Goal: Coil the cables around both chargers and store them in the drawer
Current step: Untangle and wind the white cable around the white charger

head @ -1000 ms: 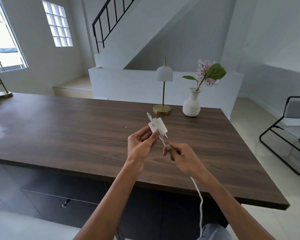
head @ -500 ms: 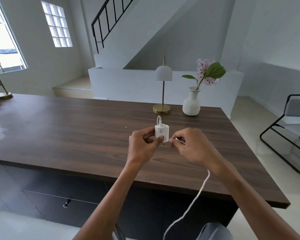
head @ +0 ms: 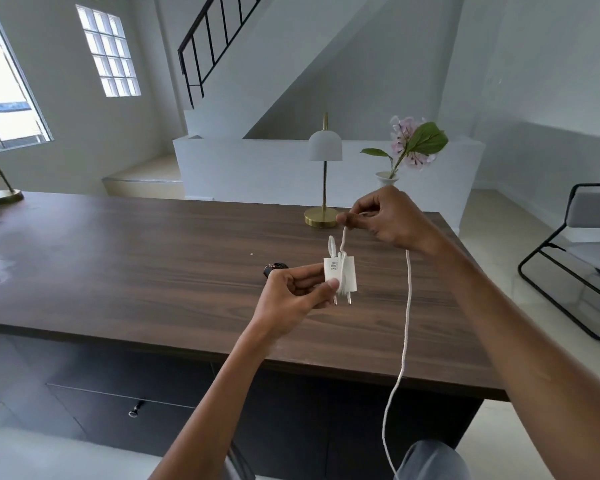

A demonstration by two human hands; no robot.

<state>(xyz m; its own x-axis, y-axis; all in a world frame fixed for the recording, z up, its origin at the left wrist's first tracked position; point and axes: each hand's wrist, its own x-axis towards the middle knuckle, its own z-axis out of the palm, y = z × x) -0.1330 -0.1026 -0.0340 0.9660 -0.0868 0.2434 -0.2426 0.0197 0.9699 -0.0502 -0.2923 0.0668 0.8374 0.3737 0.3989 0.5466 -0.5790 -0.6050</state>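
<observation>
Left hand (head: 293, 296) pinches charger (head: 340, 277) marked "30W"; right hand (head: 383, 216) pinches cable (head: 406, 323)

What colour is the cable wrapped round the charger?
White cable, matching the white charger; clearest in the head view.

Right hand (head: 385, 220) moves off from just right of the charger (head: 350, 277) to the far side, now in front of the vase (head: 387, 176), hiding most of it. It pinches the cable (head: 408, 306), drawing it up from the charger. Cable wraps now show across the charger face. The hanging slack swings from left back to right. Left hand (head: 288, 299) turns the charger: 30W face shows, prongs point near. A small dark object (head: 274, 269) appears past the left fingers.
</observation>
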